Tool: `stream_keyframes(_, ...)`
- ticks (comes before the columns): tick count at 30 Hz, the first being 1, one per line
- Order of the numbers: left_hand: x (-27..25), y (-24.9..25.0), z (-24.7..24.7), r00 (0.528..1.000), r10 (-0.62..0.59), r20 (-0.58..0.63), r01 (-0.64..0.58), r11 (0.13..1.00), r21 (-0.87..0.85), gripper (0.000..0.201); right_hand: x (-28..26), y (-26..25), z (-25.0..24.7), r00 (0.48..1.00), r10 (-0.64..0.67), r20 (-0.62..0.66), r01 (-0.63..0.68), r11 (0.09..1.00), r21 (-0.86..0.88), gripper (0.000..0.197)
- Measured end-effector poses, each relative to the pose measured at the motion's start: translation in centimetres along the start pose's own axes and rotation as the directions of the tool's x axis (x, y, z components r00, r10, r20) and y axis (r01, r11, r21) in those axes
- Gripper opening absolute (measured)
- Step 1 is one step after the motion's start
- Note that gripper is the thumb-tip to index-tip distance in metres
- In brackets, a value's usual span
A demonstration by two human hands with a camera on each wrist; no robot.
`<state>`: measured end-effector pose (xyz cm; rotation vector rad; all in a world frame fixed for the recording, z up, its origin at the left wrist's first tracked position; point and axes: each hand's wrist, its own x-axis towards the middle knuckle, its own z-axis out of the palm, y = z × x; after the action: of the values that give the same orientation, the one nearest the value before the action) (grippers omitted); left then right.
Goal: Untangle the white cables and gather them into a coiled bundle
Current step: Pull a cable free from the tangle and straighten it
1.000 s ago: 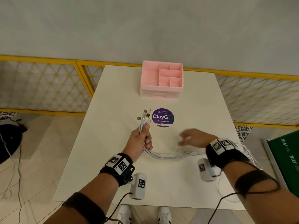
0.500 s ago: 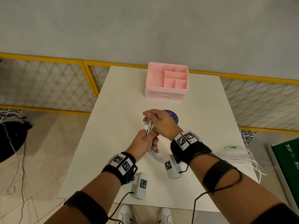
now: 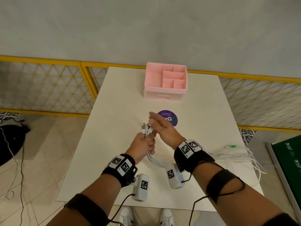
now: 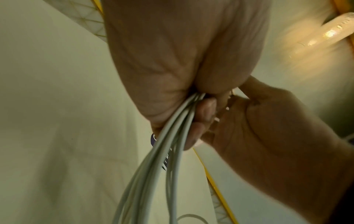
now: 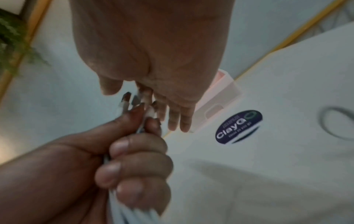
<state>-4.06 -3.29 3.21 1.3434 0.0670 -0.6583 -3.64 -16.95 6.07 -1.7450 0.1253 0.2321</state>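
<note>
Progress of the coiling, with the purple sticker [image 3: 167, 118] as landmark. The left hand [image 3: 143, 144] is clenched round the white cables [image 3: 152, 158] just nearer the person than the sticker, the plug ends [image 3: 145, 128] standing up out of the fist. The right hand [image 3: 162, 128] lies over the sticker's near edge with fingers straight and grasps nothing; its fingertips appear close to the plugs, though blur leaves contact uncertain. From the fist the cables run down in one loop toward the person. Judged stage: the ends are gathered and a first loop is formed. A loose length [image 3: 241, 158] lies far right of the sticker at the table [image 3: 114, 111] edge, uncoiled.
</note>
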Motion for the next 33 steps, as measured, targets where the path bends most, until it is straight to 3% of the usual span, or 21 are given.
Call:
stream_keyframes(3, 0.5, 0.8, -0.4, 0.992, -0.008, -0.129, -0.019, 0.979, -0.203, 0.032, -0.8, 1.9, 0.8, 0.993, 0.101, 0.062, -0.106, 0.992, 0.075, 0.071)
stream_keyframes(4, 0.7, 1.2, -0.6, 0.986, -0.021, -0.167, -0.022, 0.967, -0.253, 0.036, -1.2, 2.6, 1.2, 0.986, 0.105, 0.129, -0.111, 0.993, 0.046, 0.068)
stream_keyframes(6, 1.0, 1.8, -0.8, 0.972, -0.038, -0.23, -0.039, 0.947, -0.32, 0.037, -2.2, 3.4, 1.7, 0.97, 0.099, 0.221, -0.071, 0.989, -0.131, 0.041)
stream_keyframes(8, 1.2, 2.2, -0.8, 0.953, -0.019, -0.302, -0.095, 0.929, -0.357, 0.028, -2.8, 4.1, 1.5, 0.97, 0.106, 0.22, -0.025, 0.939, -0.343, 0.023)
stream_keyframes(11, 1.6, 2.4, -1.1, 0.921, 0.002, -0.39, -0.146, 0.929, -0.34, 0.026, -3.2, 5.3, -0.6, 0.973, 0.156, 0.168, -0.025, 0.8, -0.6, 0.046)
stream_keyframes(14, 1.8, 2.5, -1.8, 0.889, -0.035, -0.457, -0.154, 0.916, -0.371, 0.024, -3.9, 6.7, -3.4, 0.975, 0.204, 0.083, -0.065, 0.624, -0.778, 0.055)
stream_keyframes(17, 2.1, 2.3, -3.0, 0.855, -0.111, -0.507, -0.154, 0.879, -0.452, 0.019, -5.0, 8.7, -6.9, 0.977, 0.208, -0.046, -0.136, 0.441, -0.887, 0.053)
stream_keyframes(20, 2.4, 2.0, -4.7, 0.824, -0.144, -0.548, -0.176, 0.855, -0.488, 0.01, -6.8, 10.8, -11.3, 0.954, 0.249, -0.167, -0.25, 0.354, -0.901, 0.038)
stream_keyframes(23, 2.2, 1.5, -4.7, 0.835, -0.101, -0.541, -0.182, 0.878, -0.443, 0.015, -8.4, 11.4, -13.7, 0.948, 0.238, -0.213, -0.274, 0.267, -0.924, 0.031)
stream_keyframes(27, 1.6, 1.2, -3.0, 0.88, 0.062, -0.47, -0.17, 0.967, -0.192, 0.03, -9.6, 11.3, -15.9, 0.934, 0.224, -0.28, -0.329, 0.226, -0.917, 0.03)
stream_keyframes(33, 1.3, -0.1, -2.9, 0.9, 0.039, -0.435, -0.122, 0.979, -0.164, 0.026, -12.5, 11.5, -22.3, 0.834, 0.273, -0.481, -0.515, 0.07, -0.854, 0.032)
